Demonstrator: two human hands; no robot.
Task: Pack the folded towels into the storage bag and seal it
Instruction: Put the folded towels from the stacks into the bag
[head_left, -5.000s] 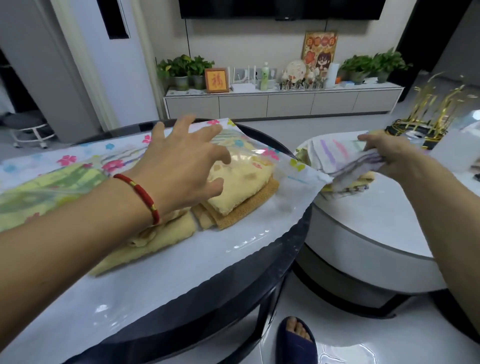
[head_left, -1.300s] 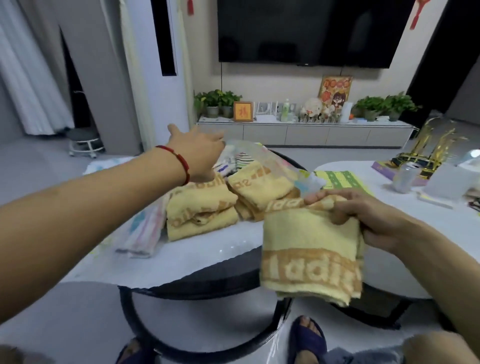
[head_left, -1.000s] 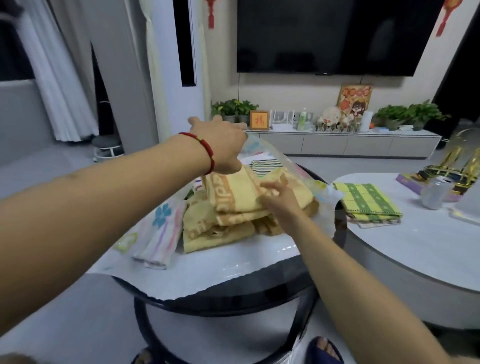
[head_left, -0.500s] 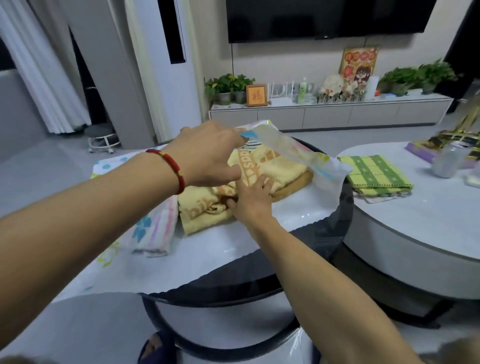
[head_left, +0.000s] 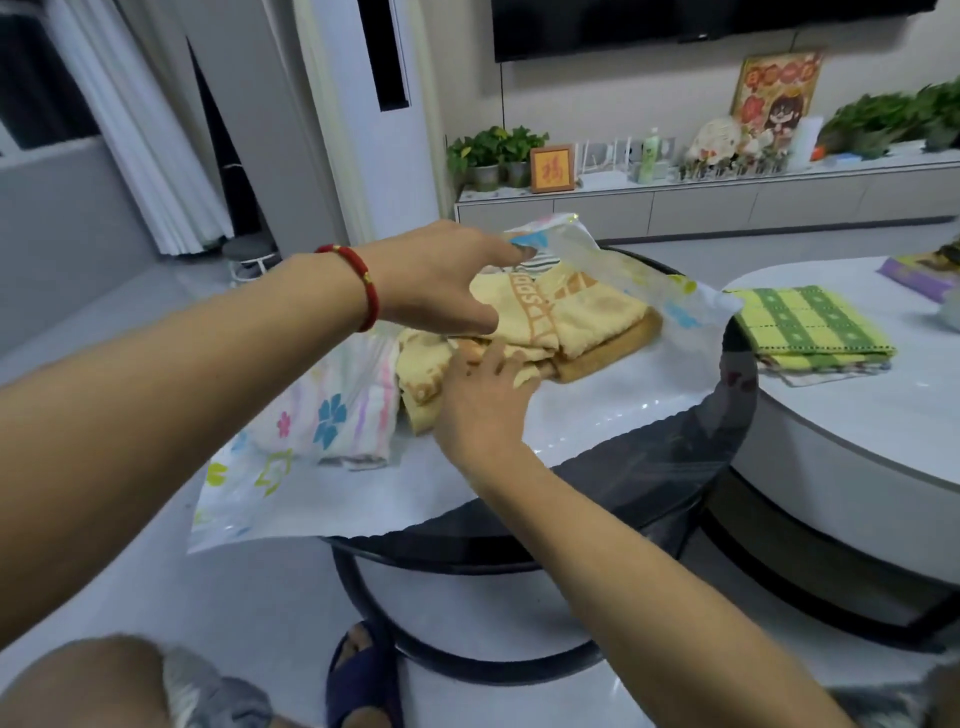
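— While the storage bag is lying across the round dark desk, where is its open edge sitting?

— Its mouth is facing the desk's near edge, and its near-left corner is hanging past the rim. The left hand is pinching the clear upper flap and holding it raised over the far side.

— And the towels?

— Yellow folded towels are lying stacked under that flap, near the middle. The right hand is pressing against their near-left corner with fingers spread and fairly straight. A floral towel is sitting inside the bag, just beside them toward the left edge.

— Any free room?

— Bare white plastic is showing along the bag's near and right edges. A green checked towel is waiting on the white desk to the right, near its left edge. Beyond, a low cabinet is running along the wall.
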